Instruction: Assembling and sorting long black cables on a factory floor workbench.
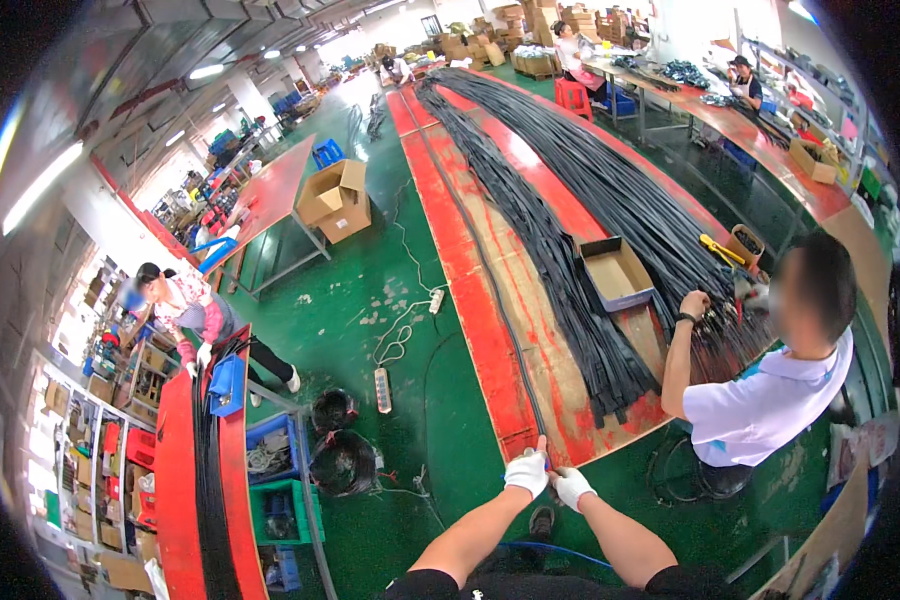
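Both my hands wear white gloves and meet at the near edge of the long red table [500,405]. My left hand [527,473] is closed around the near end of a thin black cable [515,345], which runs along the left side of the table toward its far end. Close beside it, my right hand [573,488] has its fingers curled by the table edge; what they hold is too small to make out. Right of the cable lies a long flat bundle of black cables [580,340], its loose ends toward me.
An open carton [615,275] rests on the cables. At right a co-worker [770,390] handles cable ends near a yellow-handled tool [722,250]. Another person [195,315] stands at a red bench [175,440] on the left. A power strip [383,390] and wire coils [342,460] lie on the green floor.
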The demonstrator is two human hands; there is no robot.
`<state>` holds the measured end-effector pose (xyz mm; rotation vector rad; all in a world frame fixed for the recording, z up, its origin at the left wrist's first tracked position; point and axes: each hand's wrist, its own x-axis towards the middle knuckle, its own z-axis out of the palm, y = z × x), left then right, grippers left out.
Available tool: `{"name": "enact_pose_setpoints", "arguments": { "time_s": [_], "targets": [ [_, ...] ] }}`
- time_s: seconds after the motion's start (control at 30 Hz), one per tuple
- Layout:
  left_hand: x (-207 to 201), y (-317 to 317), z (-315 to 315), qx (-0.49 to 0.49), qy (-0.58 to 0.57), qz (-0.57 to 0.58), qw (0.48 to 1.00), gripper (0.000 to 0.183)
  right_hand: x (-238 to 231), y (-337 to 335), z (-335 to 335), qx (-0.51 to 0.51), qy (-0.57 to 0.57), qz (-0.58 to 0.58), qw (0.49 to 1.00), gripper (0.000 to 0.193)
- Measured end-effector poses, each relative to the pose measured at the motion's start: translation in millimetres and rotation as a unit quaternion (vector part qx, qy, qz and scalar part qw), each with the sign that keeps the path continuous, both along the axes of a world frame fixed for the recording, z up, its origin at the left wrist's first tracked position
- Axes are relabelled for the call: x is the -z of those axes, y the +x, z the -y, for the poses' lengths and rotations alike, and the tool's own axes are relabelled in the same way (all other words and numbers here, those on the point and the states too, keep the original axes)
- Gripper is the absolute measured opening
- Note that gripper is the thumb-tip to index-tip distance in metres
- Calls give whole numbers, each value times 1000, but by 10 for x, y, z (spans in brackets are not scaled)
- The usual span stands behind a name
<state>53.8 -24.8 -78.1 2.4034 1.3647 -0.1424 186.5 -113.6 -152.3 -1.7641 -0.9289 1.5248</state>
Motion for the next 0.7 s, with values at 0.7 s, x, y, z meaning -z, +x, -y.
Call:
{"name": "enact_pose_setpoints", "arguments": {
  "time_s": [0.7],
  "targets": [
    [-17,187,236,8,-17,-46,999,79,-164,34,429,159,16,-78,984,46]
  ]
}}
